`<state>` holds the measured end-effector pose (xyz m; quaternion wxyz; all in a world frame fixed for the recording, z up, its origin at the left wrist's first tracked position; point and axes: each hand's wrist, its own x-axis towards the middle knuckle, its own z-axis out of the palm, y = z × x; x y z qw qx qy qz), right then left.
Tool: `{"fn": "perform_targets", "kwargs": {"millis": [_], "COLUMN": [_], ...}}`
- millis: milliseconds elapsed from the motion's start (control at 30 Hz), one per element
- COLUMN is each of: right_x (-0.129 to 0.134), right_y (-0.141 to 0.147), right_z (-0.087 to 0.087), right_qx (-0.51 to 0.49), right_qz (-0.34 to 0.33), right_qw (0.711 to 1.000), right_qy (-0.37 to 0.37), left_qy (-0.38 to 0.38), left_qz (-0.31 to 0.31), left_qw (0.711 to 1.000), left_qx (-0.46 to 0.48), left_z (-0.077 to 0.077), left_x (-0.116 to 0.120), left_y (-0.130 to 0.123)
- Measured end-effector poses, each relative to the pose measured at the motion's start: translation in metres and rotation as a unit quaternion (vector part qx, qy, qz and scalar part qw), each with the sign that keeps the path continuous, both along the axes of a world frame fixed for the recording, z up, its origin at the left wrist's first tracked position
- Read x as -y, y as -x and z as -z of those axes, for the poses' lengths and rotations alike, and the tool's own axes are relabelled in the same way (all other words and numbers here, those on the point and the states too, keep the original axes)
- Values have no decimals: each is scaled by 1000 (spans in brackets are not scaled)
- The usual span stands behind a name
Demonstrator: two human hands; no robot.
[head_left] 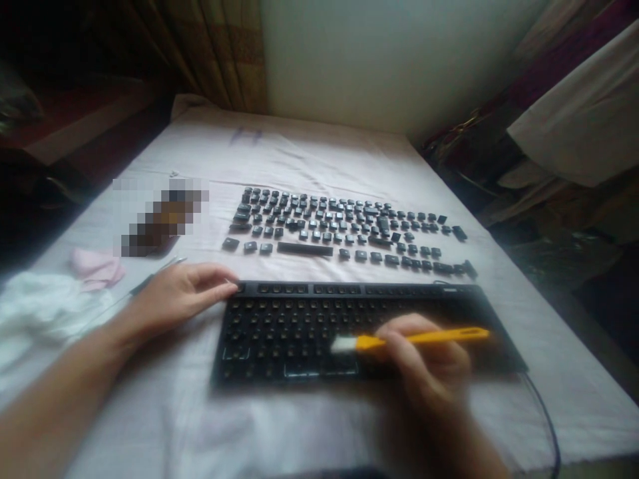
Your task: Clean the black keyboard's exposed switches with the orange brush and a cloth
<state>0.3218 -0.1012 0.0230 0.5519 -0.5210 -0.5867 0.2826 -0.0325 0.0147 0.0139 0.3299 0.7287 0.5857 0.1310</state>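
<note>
Surface: white, creased cloth (319, 150).
Keyboard: long, black plastic keyboard (299, 326), lying on the cloth with most key positions bare.
Keycaps: loose black keycaps (326, 236), laid in rows just beyond it.
Right grip: right hand (432, 362) closed around a yellow-handled, white-bristled brush (369, 342) over the keyboard.
Left grip: left hand (174, 293), fingertips nearly together at the far-left corner; pinching or resting, cannot tell.
</note>
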Motion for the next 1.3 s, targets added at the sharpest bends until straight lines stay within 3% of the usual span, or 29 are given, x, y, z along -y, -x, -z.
{"fn": "perform_targets", "kwargs": {"millis": [100,300,767,1000,1300], "right_x": [1,1,-5,0,-6], "right_y": [-8,-13,-1,-9,1], "right_z": [-1,-1,-10,0,-12], "right_qx": [17,97,102,82,100], "right_qz": [17,-76,-103,-37,-94], "right_qw": [1000,991,988,995,990], "right_qy": [-5,-50,-58,-44,-38], "left_qy": [5,10,-10,-52,-52], "left_qz": [-1,-26,-71,-70,-68], "left_qw": [1000,998,994,992,993], "left_qx": [-30,-48,-80,-89,-86], "left_z": [-2,-6,-10,-12,-11], "left_x": [1,2,8,11,10], "left_y": [-2,-8,-16,-22,-21]}}
